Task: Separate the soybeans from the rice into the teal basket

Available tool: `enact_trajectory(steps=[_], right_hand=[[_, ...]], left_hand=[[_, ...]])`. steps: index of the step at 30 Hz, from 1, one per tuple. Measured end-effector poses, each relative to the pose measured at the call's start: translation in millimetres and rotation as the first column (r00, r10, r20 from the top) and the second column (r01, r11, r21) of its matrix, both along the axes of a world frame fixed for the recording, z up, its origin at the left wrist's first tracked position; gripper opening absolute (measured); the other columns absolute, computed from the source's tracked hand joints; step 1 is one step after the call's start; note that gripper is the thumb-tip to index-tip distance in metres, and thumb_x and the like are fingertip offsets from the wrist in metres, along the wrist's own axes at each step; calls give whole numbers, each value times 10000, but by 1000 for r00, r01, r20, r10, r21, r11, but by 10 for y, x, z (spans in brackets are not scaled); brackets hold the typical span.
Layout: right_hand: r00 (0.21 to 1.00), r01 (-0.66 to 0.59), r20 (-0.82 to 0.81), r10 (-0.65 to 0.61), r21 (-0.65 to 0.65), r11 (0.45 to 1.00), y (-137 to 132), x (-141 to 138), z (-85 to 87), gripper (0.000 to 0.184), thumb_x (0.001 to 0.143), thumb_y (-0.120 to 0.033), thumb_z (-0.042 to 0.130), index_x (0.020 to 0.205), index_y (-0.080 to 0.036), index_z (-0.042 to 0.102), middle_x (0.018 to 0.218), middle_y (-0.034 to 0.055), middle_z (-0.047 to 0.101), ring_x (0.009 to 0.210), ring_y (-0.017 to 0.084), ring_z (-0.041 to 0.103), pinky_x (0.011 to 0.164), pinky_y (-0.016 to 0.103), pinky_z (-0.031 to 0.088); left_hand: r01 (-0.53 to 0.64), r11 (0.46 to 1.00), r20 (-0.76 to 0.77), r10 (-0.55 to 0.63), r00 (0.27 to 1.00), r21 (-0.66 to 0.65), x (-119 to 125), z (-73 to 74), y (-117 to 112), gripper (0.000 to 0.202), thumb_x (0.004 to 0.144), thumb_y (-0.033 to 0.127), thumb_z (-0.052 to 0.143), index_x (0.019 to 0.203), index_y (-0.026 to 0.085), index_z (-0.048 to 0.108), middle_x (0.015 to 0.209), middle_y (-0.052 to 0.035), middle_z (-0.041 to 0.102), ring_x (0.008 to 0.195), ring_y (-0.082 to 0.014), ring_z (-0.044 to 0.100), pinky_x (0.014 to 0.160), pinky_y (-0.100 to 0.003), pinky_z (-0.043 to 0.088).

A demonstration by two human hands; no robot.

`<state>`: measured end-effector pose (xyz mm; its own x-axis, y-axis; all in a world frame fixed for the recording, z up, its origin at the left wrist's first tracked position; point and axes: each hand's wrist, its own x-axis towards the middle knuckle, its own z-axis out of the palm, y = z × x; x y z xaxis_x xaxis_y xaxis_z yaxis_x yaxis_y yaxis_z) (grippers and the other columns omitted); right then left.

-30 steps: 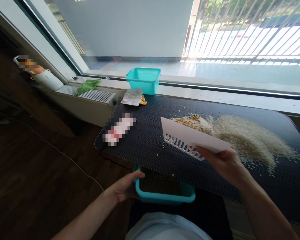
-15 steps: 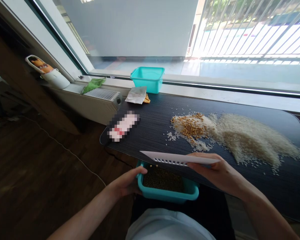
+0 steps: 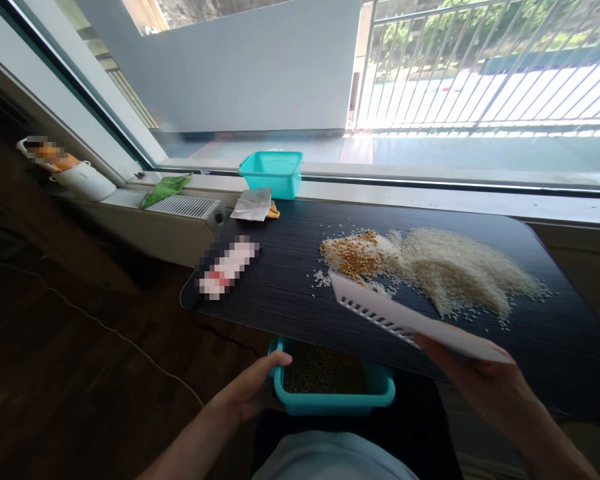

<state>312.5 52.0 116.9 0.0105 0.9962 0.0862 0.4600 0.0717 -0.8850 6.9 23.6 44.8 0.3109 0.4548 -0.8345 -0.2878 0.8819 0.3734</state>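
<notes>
My left hand [image 3: 254, 387] grips the left rim of a teal plastic tub [image 3: 336, 403], thumb over the edge. Small dark grains or beans [image 3: 325, 371] cover the tub's bottom, just below the table's front edge. A flat white slotted scoop [image 3: 380, 305] is held in my right hand [image 3: 485, 377], its slotted end tilted up toward the left. Behind the scoop's tip lies a heap of yellow kernels [image 3: 357, 257] mixed with white rice. This heap runs into a larger rice pile [image 3: 460, 267] on the right.
The dark table [image 3: 275, 280] carries a blurred pink-and-white item [image 3: 229, 268] at its left end. At the back stand a second teal tub [image 3: 275, 175] and a paper packet [image 3: 253, 204]. A radiator [image 3: 180, 207] with a green cloth [image 3: 166, 191] is on the left, below the window.
My right hand has moved right, carrying the scoop from above the tub to over the table, its slotted end now raised. My left hand keeps hold of the tub. The view has shifted.
</notes>
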Motion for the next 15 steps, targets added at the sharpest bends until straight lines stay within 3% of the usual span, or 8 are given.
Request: enact_trajectory(steps=[2, 4, 10, 15], right_hand=[[969, 246, 19, -246, -21, 969, 21, 143, -71, 212, 703, -443, 683, 852, -304, 742, 844, -14, 745, 830, 295, 694, 797, 433, 571], [931, 364, 34, -363, -48, 930, 75, 240, -132, 223, 685, -446, 697, 838, -291, 742, 832, -16, 745, 865, 307, 690, 825, 456, 557], [950, 310, -13, -312, -90, 947, 272, 304, -175, 286, 659, -410, 719, 843, -193, 749, 795, 24, 750, 795, 278, 705, 710, 364, 587], [948, 291, -111, -298, -72, 954, 308, 213, -120, 234, 671, -373, 716, 837, -213, 751, 817, 13, 749, 823, 265, 702, 777, 359, 567]], left_hand=[[8, 1000, 18, -8, 1000, -23, 96, -10, 19, 423, 643, 380, 651, 978, 129, 593, 890, -77, 702, 821, -237, 645, 729, -365, 503], [18, 998, 28, -16, 999, -52, 196, -14, 40, 443, 620, 383, 665, 973, 125, 591, 882, -78, 702, 813, -236, 642, 742, -375, 501], [50, 996, 51, -46, 998, -76, 365, -21, 46, 475, 605, 391, 683, 985, 124, 584, 883, -85, 700, 881, -276, 638, 754, -380, 491], [54, 995, 20, -52, 998, -82, 362, -24, 31, 484, 613, 399, 683, 999, 125, 583, 910, -92, 699, 902, -283, 636, 755, -377, 490]])
